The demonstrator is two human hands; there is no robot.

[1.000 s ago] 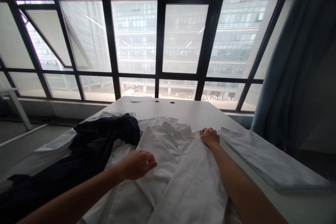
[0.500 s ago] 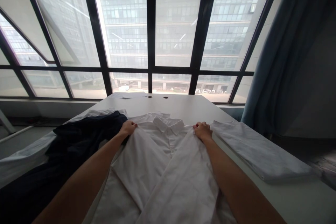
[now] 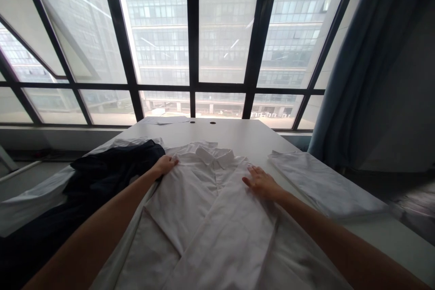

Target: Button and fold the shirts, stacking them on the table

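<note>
A white collared shirt (image 3: 204, 217) lies front up before me, its collar pointing toward the window and its sleeves folded across the body. My left hand (image 3: 166, 164) pinches the shirt at its left shoulder, thumb on top. Flat on the right shoulder rests my right hand (image 3: 261, 182), fingers stretched out and thumb apart, touching the cloth without gripping it. Beside my left forearm a dark navy garment (image 3: 112, 167) is heaped, close to the left hand.
The white table (image 3: 234, 133) runs up to the window (image 3: 220, 31). A folded white garment (image 3: 326, 181) lies at the right, and more white cloth (image 3: 37, 190) spreads under the navy heap. White sheets (image 3: 163, 120) rest at the far edge. A blue curtain (image 3: 350, 99) hangs at the right.
My right hand has let go of the right shoulder and now lies spread on the cloth, slightly nearer me. My left hand keeps its pinch. The view has shifted slightly.
</note>
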